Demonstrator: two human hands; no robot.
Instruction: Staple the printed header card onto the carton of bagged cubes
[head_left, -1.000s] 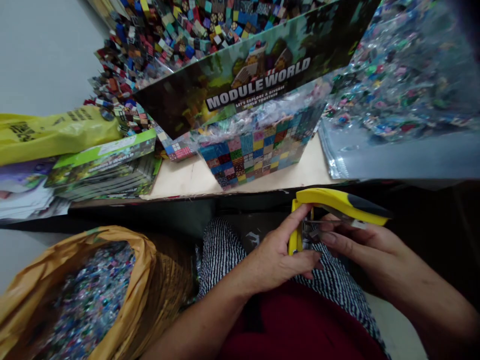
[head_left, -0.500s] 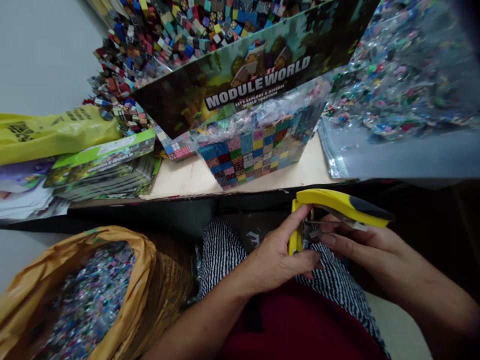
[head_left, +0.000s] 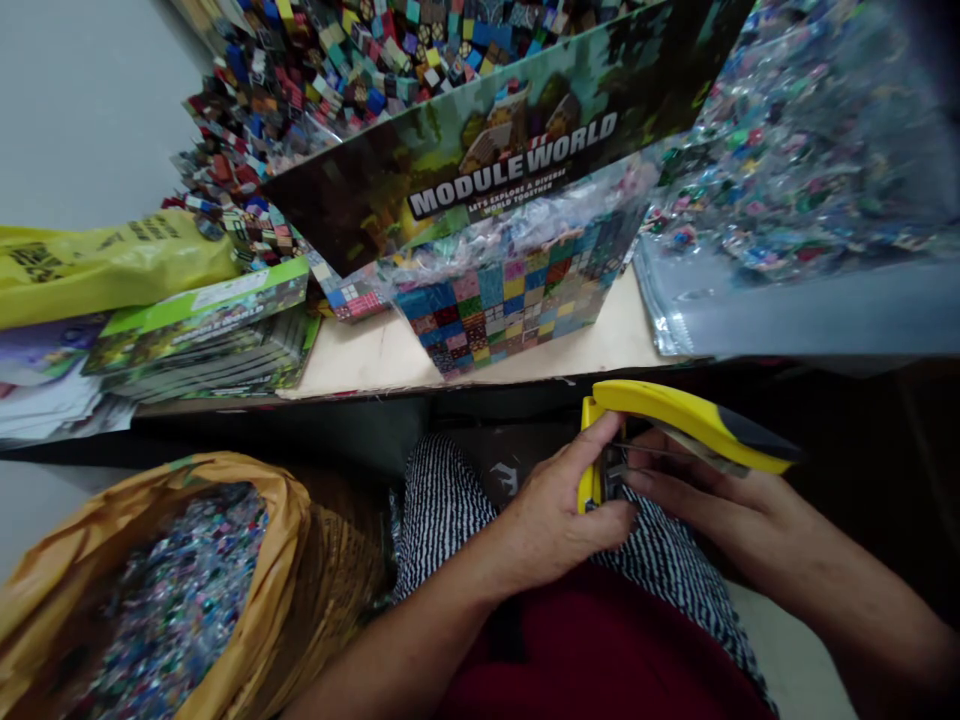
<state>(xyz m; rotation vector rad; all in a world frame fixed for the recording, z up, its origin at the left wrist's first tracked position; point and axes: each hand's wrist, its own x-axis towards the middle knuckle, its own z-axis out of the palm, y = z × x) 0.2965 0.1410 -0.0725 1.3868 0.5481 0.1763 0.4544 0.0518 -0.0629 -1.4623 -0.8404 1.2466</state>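
Note:
Over my lap, my left hand (head_left: pixel 566 500) is closed around the short end of a yellow and black stapler (head_left: pixel 664 405), which hangs folded open. Its long yellow handle points right, above my right hand (head_left: pixel 712 500). A thin metal rod crosses between the stapler's two parts. The thumb and fingers of my right hand are pinched together at the metal inside of the stapler, on a small grey metal piece (head_left: pixel 616 472) that is mostly hidden. Its exact kind cannot be made out.
On the table stands a box patterned with coloured squares (head_left: pixel 510 310), a "Module World" card (head_left: pixel 517 150) rising from it. Loose cubes (head_left: pixel 360 60) pile up behind. Printed cards (head_left: pixel 210 340) lie left, clear bags (head_left: pixel 787 290) right. An orange sack (head_left: pixel 289 520) stands by my leg.
The stapler's long handle has swung a little down and right. My right fingertips have moved slightly left, closer to the metal inside, with the small grey piece. My left hand keeps its grip.

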